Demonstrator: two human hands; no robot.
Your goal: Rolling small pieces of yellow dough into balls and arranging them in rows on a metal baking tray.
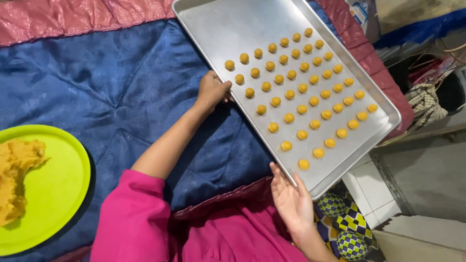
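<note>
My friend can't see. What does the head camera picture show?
A person's left hand and right hand hold the edge of a metal baking tray with rows of small yellow dough balls, on a blue quilt. A green plate with yellow dough sits left.

Past the left hand (212,90) fingertips the tray (228,29) is packed with dough balls (290,118), bare metal only further up. Behind both palms, open blue cloth (97,82).

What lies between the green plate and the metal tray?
In the head view, blue cloth and the person's left arm, whose left hand touches the tray edge, lie between it and the green plate.
</note>
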